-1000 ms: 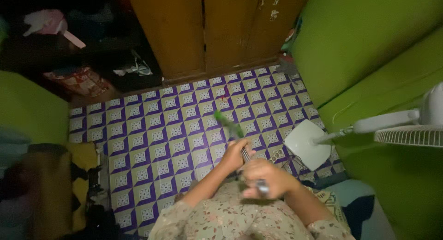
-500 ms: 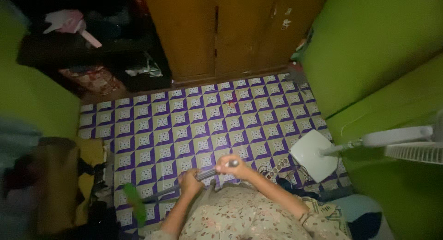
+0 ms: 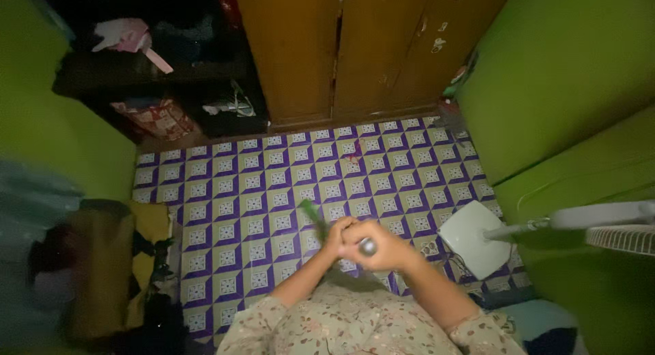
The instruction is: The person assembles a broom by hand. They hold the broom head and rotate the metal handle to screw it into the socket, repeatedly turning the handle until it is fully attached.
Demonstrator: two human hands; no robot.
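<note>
Floor (image 3: 259,211): purple and cream patterned tile, filling the space ahead of and below both hands. It lies between green walls (image 3: 566,75) to the right and left of the hands, with a brown wooden wardrobe (image 3: 355,48) closing the far end.

Standing fan (image 3: 600,222): white, its square base on the tiles just right of the right hand, with the pole and grille reaching further right. A dark heap of cloth and bags sits to the left of the left hand, blurred.

Broom handle (image 3: 367,246): a slim pole with a metal-coloured end, which shows at the right hand. A green section (image 3: 311,211) runs away from the hands, up and to the left. The sweeping end cannot be made out.

Left hand (image 3: 339,233): closed around the pole, touching the right hand, on its far side.

Right hand (image 3: 382,246): closed around the pole at its capped end.

Assessment: the hands are bunched together at the very top, which gives poor leverage. Judged advisable to slide the left hand further down the pole. Strokes should be kept short, and the swing held clear of the fan base on the right.
</note>
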